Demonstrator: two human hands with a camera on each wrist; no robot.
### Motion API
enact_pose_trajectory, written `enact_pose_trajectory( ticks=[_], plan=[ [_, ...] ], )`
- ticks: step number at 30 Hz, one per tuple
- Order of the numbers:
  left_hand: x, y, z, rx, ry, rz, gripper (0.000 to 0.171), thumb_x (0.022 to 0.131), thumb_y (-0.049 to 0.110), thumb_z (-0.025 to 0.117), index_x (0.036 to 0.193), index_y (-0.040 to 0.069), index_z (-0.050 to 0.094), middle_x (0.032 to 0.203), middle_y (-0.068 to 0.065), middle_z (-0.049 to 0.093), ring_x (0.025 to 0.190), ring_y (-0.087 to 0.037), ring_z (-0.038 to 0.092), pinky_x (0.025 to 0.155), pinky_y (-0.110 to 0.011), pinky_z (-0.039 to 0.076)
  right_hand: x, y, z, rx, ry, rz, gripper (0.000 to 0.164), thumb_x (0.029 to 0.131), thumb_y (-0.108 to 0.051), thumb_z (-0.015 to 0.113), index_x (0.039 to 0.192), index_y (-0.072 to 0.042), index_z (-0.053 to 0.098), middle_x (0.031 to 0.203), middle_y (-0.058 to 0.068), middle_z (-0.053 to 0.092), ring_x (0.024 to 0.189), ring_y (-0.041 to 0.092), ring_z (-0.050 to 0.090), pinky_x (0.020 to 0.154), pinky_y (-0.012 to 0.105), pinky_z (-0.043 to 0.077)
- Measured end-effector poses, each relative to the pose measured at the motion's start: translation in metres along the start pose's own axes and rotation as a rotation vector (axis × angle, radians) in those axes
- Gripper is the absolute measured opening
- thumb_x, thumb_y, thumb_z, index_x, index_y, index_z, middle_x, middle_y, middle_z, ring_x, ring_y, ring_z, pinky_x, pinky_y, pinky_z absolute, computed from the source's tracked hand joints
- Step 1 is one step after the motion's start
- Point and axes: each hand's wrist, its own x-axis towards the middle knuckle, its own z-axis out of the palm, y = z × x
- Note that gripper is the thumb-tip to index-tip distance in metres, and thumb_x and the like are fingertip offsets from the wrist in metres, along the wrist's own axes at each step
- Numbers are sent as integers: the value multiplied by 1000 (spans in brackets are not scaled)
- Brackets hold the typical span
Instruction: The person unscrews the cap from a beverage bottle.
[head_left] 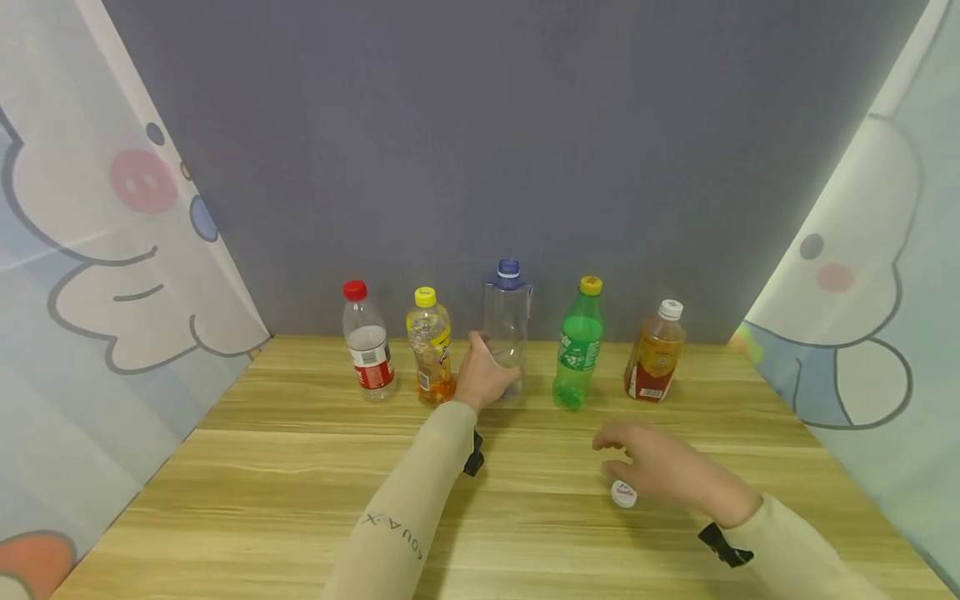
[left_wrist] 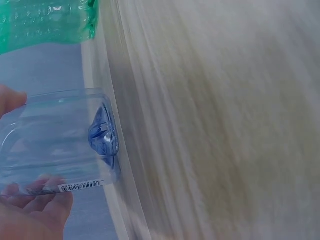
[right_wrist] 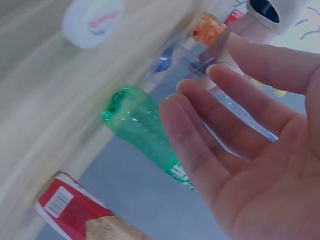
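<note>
My left hand [head_left: 483,375] grips the lower part of a clear square plastic bottle [head_left: 507,321] with a bluish neck and no cap on it. In the left wrist view the thumb is on one side of this bottle and the fingers [left_wrist: 52,205] are on the other, near a barcode. The bottle stands upright at the back of the table. My right hand [head_left: 660,462] hovers over the table with fingers loosely bent and nothing in them. Close by its thumb lies a white bottle cap [head_left: 623,493], also visible in the right wrist view.
Left of my left hand stand a yellow-capped bottle [head_left: 431,346] of orange drink and a red-capped bottle [head_left: 370,350]. On the right are a green bottle [head_left: 579,350] with a yellow cap and a white-capped brown drink bottle [head_left: 656,358]. A grey wall [head_left: 465,150] rises behind them.
</note>
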Motion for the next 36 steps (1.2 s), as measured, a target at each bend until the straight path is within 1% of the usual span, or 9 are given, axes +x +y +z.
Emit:
enact_pose_trajectory(
  ticks=[4, 8, 11, 13, 16, 22, 29, 32, 36],
  plan=[
    [0, -2, 1, 6, 0, -1, 88, 75, 28, 86, 142, 9, 32, 136, -19, 57, 116, -37, 60, 98, -48, 50, 4, -6, -6, 3, 47, -25, 23, 91, -13, 75, 111, -4, 71, 108, 5, 71, 95, 26, 66, 79, 43, 56],
    [1, -3, 2, 6, -1, -1, 87, 76, 27, 86, 142, 9, 32, 136, -19, 57, 117, -37, 60, 99, -48, 49, 11, -9, -13, 21, 141, -47, 19, 91, -12, 75, 108, -5, 72, 104, 5, 72, 91, 24, 67, 77, 41, 57],
    [1, -4, 2, 7, -1, 3, 87, 76, 26, 86, 142, 8, 32, 136, -20, 56, 117, -37, 60, 99, -48, 49, 17, -10, -18, 43, 247, -68, 16, 90, -9, 76, 105, -4, 73, 101, 5, 73, 87, 21, 68, 74, 40, 58],
    [2, -4, 2, 16, -3, 3, 87, 76, 26, 86, 142, 8, 32, 136, -20, 57, 117, -36, 60, 100, -48, 49, 21, -10, -22, 54, 317, -68, 18, 89, -6, 76, 106, -2, 72, 101, 8, 73, 86, 21, 68, 73, 40, 59],
    [2, -3, 2, 15, -6, 4, 86, 77, 25, 86, 142, 8, 32, 136, -20, 57, 117, -37, 60, 100, -48, 49, 26, -10, -26, 56, 419, -55, 19, 89, -3, 76, 107, -1, 72, 103, 11, 72, 88, 24, 69, 73, 41, 59],
    [1, -2, 2, 21, -4, 7, 86, 77, 26, 86, 142, 8, 33, 135, -19, 57, 113, -37, 61, 97, -48, 50, 36, -9, -31, 91, 565, -55, 24, 90, -2, 74, 113, 4, 70, 107, 17, 70, 97, 33, 68, 77, 45, 59],
    [2, -3, 2, 32, 5, 14, 87, 76, 27, 86, 142, 8, 33, 134, -20, 58, 114, -37, 61, 97, -48, 50, 51, 1, -32, 55, 773, -112, 26, 86, 1, 77, 111, 7, 69, 106, 19, 70, 89, 33, 68, 69, 46, 56],
    [1, -2, 1, 35, 1, 9, 87, 76, 27, 86, 142, 9, 33, 134, -20, 58, 113, -37, 61, 96, -48, 50, 58, 5, -33, 61, 820, -104, 29, 86, 1, 78, 112, 8, 68, 108, 21, 68, 91, 35, 66, 74, 48, 54],
    [0, -1, 0, 42, -5, 7, 86, 77, 28, 86, 142, 9, 33, 133, -19, 58, 112, -36, 61, 96, -48, 51, 64, 8, -35, 106, 814, -40, 39, 89, -6, 77, 122, 10, 63, 119, 25, 63, 103, 39, 61, 86, 54, 51]
  ],
)
